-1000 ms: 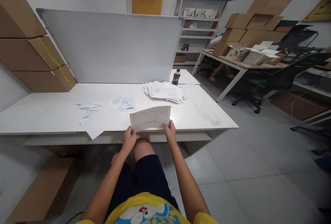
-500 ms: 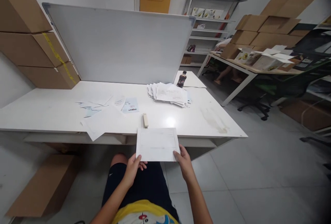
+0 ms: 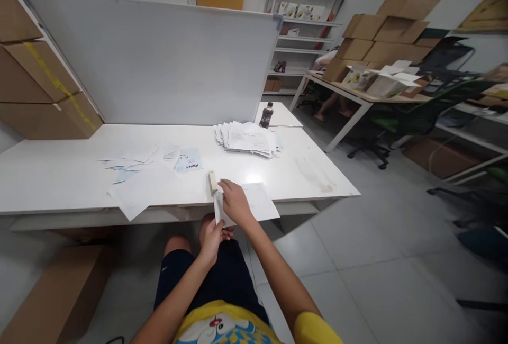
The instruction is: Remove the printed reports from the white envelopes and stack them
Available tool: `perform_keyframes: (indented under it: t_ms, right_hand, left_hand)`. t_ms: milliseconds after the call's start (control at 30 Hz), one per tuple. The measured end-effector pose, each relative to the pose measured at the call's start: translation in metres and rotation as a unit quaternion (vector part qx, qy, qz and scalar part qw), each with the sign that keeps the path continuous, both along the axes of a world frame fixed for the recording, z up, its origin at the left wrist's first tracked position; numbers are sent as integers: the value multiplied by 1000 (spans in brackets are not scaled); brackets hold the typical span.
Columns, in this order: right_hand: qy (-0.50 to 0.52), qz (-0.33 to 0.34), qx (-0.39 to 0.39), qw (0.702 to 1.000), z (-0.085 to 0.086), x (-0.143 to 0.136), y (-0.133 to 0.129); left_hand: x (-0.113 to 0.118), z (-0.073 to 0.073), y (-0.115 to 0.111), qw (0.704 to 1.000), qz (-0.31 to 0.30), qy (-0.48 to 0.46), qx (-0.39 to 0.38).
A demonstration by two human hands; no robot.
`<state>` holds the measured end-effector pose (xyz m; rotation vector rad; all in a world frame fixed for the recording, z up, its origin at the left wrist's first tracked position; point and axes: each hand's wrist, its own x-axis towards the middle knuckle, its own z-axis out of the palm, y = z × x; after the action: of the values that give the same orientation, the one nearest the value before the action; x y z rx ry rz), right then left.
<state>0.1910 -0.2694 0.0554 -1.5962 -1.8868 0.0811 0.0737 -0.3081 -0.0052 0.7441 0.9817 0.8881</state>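
White paper sheets (image 3: 260,202) extend over the front edge of the white table (image 3: 87,185). My left hand (image 3: 213,238) pinches their near left corner. Above their left part is my right hand (image 3: 235,202), its thumb and index finger at the near end of a cream stapler (image 3: 212,181); whether the fingers grip it is too small to tell. The stapler lies on the table at the sheets' upper left corner. Loose papers (image 3: 133,190) and a blue-and-white printed sheet (image 3: 188,160) lie to the left.
A paper stack (image 3: 248,138) and a dark bottle (image 3: 266,115) stand farther back. Behind rises a whiteboard (image 3: 159,63). Cardboard boxes (image 3: 51,116) are at the left. A person's legs show under another table (image 3: 357,92) on the right.
My right hand has let go of the sheets' right edge and moved left to the stapler. The sheets are now tilted, with my left hand still on them. The view has shifted right.
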Motion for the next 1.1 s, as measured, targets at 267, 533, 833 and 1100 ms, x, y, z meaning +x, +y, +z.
perform_keyframes:
  t_ms: [267, 533, 833, 1100]
  right_hand:
    - [-110, -21, -52, 992, -12, -24, 29]
    - [-141, -56, -30, 988, -33, -32, 33]
    - [-163, 25, -66, 984, 9, -17, 22]
    - [12, 198, -88, 976, 46, 9, -90]
  left_hand:
    - [-7, -12, 4, 999, 37, -2, -8]
    - [-14, -11, 5, 1000, 18, 3, 1]
    - [-9, 16, -19, 989, 46, -95, -103]
    - [-38, 59, -56, 949, 39, -178, -257]
